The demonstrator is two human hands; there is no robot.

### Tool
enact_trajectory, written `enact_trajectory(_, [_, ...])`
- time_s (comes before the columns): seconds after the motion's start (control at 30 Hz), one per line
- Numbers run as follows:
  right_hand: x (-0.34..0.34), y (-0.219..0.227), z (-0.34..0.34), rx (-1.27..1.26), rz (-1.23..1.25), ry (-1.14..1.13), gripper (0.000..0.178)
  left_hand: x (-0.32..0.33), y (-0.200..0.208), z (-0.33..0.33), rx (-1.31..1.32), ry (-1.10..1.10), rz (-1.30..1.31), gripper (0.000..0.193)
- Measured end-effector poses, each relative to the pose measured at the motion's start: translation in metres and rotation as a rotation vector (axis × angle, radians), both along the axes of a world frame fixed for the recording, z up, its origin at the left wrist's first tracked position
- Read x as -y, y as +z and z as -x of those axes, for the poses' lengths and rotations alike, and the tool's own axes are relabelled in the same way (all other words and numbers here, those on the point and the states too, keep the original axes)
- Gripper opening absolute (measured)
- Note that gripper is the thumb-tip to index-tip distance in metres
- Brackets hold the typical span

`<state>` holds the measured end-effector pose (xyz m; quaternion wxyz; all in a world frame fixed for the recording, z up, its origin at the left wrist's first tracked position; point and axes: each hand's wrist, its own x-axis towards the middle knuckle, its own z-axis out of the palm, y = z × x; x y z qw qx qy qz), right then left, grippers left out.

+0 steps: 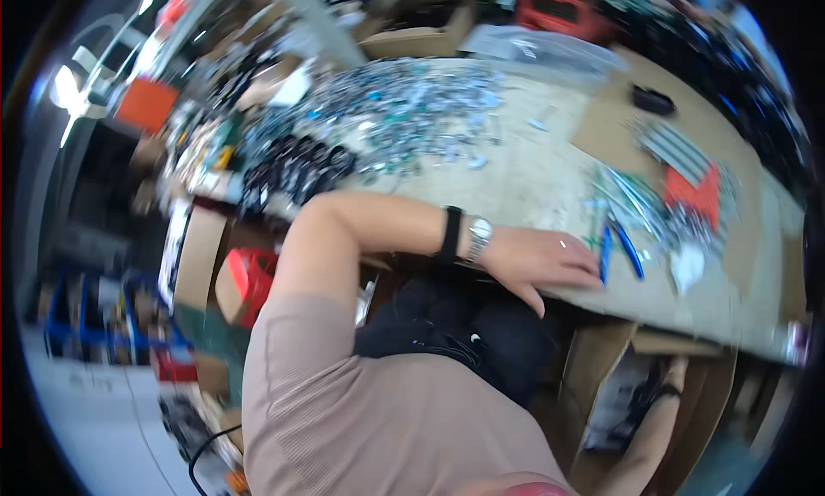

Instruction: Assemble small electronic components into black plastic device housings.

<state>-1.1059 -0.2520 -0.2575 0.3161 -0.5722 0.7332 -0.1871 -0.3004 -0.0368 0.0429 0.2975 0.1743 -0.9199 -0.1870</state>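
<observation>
My left hand (543, 257) lies flat at the table's front edge, fingers stretched toward the right and thumb apart. Nothing is in it. Its fingertips come close to the blue-handled pliers (635, 257), which rest on the tabletop with their handles spread; whether they touch is unclear. A watch and a black band circle my left wrist. Below the table edge at the right, my right arm reaches down into a cardboard box (595, 371). Only a blurred part of my right hand (677, 369) shows there, so its fingers and anything in them are hidden.
Many small clear and greenish pieces (412, 109) cover the table's back left, beside dark round parts (301, 165). Right of the pliers lie thin rods (636, 195), a red piece (694, 195) and grey strips (675, 151) on cardboard. A plastic bag (541, 49) lies behind.
</observation>
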Motion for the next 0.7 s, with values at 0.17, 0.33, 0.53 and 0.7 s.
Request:
enact_trajectory(0.17, [0.072, -0.108, -0.258, 0.271, -0.167, 0.274, 0.037, -0.008, 0.004, 0.009, 0.359, 0.161, -0.055, 0.097])
enact_trajectory(0.33, [0.09, -0.135, -0.304, 0.328, -0.193, 0.303, 0.038, -0.004, -0.001, 0.01, 0.486, 0.141, -0.106, 0.104])
enact_trajectory(0.53, [0.08, -0.188, -0.358, 0.406, -0.258, 0.344, 0.039, 0.004, 0.001, 0.016, 0.565, 0.131, -0.14, 0.102])
enact_trajectory(0.7, [0.057, -0.22, -0.394, 0.456, -0.311, 0.38, 0.041, 0.005, 0.006, 0.019, 0.609, 0.151, -0.195, 0.099])
